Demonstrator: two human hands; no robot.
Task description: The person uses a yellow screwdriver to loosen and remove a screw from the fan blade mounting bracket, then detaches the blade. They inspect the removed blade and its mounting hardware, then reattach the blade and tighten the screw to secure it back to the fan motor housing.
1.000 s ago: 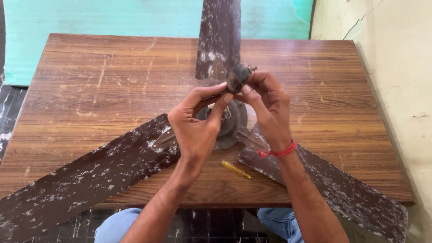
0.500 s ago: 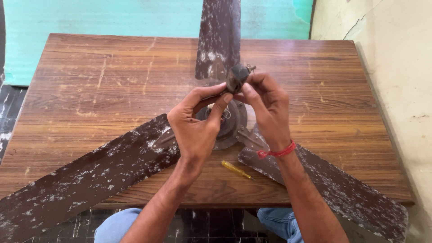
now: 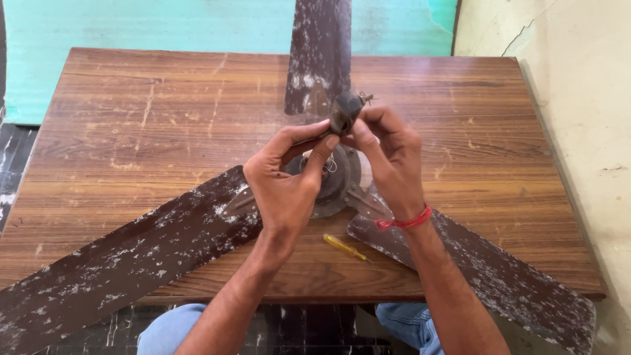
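Note:
A dark brown ceiling fan (image 3: pixel 164 243) with three worn, flaking blades lies flat on a wooden table (image 3: pixel 131 112). Its round motor hub (image 3: pixel 338 187) sits at the middle, partly hidden behind my hands. My left hand (image 3: pixel 286 181) and my right hand (image 3: pixel 388 154) are raised just above the hub. Both pinch a small dark cylindrical part (image 3: pixel 345 112) between fingertips, with thin wires trailing down toward the hub. A red thread band circles my right wrist.
A small yellow-handled screwdriver (image 3: pixel 343 247) lies on the table near its front edge, between my forearms. A pale wall runs along the right side and a turquoise wall stands behind the table. My knees in blue jeans show below the table edge.

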